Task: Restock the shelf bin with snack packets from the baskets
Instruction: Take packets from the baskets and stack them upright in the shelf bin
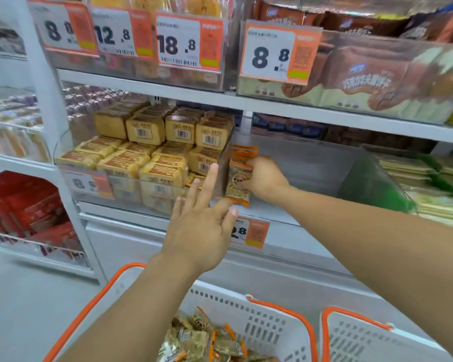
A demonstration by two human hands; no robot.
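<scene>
Snack packets: a small stack of orange-and-tan packets stands upright at the left end of the clear shelf bin, against its left wall; the front one shows a round printed mark and tan contents.
Right hand: the right hand grips the stack from the right, fingers curled round its edge.
Left hand: the left hand hovers in front of the bin's left front corner, fingers spread and straight, holding nothing; the forefinger points up at the wall between the two bins.
Shelf bin: mostly bare behind the stack; an orange price tag hangs on its front edge, partly hidden by the left hand.
Near basket: a white basket with orange handles sits below the shelf, with more packets of the same kind heaped inside.
Second basket: another white basket stands just to its right; its contents cannot be seen.
Left neighbour: a bin of yellow wrapped blocks, stacked in layers.
Right neighbour: a green divider, then flat pale packs.
Upper shelf: brown biscuit bags behind price cards.
</scene>
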